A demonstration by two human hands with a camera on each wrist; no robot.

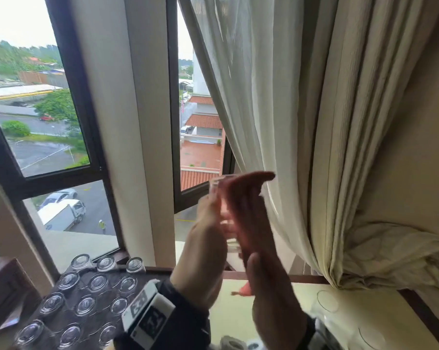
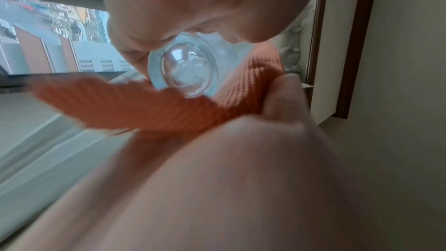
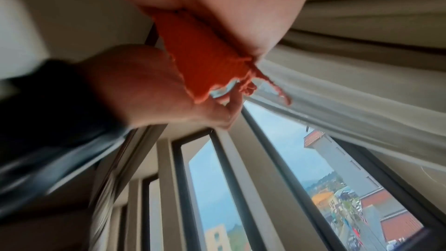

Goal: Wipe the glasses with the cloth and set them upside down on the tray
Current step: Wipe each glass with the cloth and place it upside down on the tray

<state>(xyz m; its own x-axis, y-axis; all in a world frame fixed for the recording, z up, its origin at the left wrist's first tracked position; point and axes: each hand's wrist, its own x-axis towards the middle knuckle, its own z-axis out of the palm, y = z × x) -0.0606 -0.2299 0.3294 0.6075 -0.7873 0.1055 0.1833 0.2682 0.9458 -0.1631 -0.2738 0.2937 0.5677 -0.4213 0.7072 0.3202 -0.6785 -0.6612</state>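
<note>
Head view: glass (image 1: 219,198) upright, rim skyward, between both hands' grips.
</note>
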